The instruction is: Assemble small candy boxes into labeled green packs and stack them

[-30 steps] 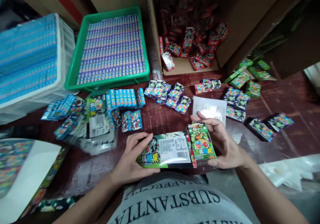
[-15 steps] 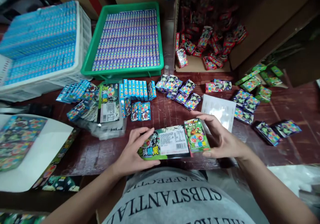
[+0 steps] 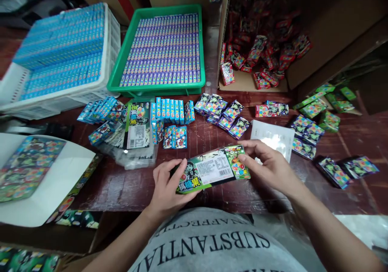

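Note:
My left hand (image 3: 169, 185) grips the left end of a flat, clear-wrapped candy package (image 3: 214, 167), thumb on top and fingers around the edge. The package has a black-and-green printed card with a white barcode label. At its right end sits a green candy box (image 3: 238, 159), which looks partly inside the clear wrap. My right hand (image 3: 271, 167) closes on this box, thumb pressed on its face and fingers at the far edge. A white sheet (image 3: 273, 136) lies just beyond the right hand.
Blue boxes fill a white basket (image 3: 113, 57); purple ones fill a green tray (image 3: 202, 66). A cardboard box (image 3: 224, 41) holds red boxes. Loose purple boxes (image 3: 215, 106), blue boxes (image 3: 175, 136), green boxes (image 3: 315, 108) and printed cards in bags (image 3: 138, 122) lie on the table (image 3: 127, 191).
The green box has slid left, further into the package end. My right thumb has moved from its near edge onto its face. The view has shifted slightly.

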